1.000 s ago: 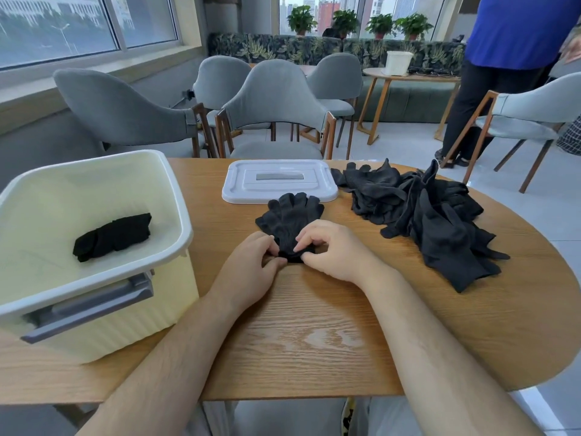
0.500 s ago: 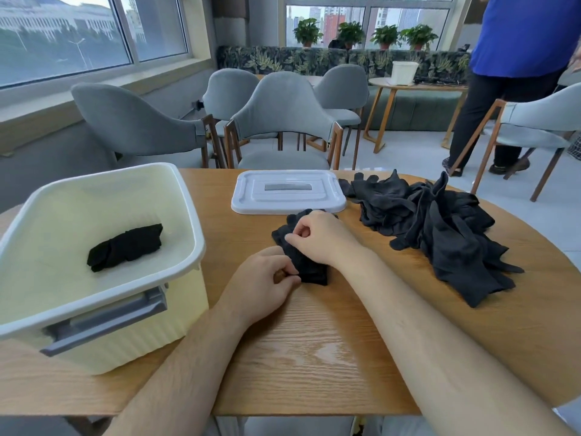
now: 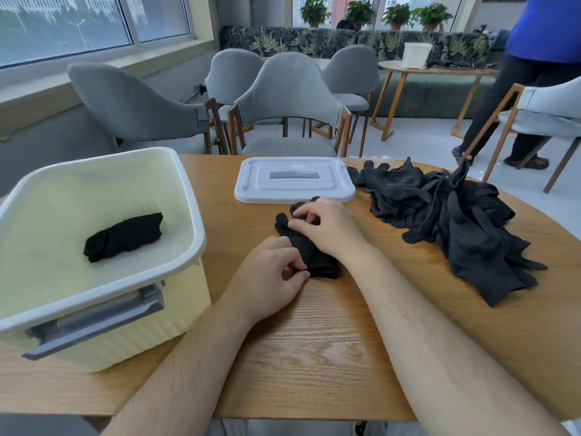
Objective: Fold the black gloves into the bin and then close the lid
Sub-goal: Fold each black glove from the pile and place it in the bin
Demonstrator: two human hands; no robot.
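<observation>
Head-worn view, forward-down, close over table (image 3: 314, 357)

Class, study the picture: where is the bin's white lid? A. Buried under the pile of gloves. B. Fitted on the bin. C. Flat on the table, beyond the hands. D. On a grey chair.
C: the lid lies flat on the table, apart from the bin, whose top is uncovered.

Grain shows across the round wooden table (image 3: 330, 341), lightly sheened. The pale yellow plastic bin (image 3: 94, 190) is smooth inside, ribbed outside; the white rectangular plastic lid (image 3: 295, 187) smooth too. The black knitted cloth glove (image 3: 317, 261) at centre looks matt, finely textured.
</observation>
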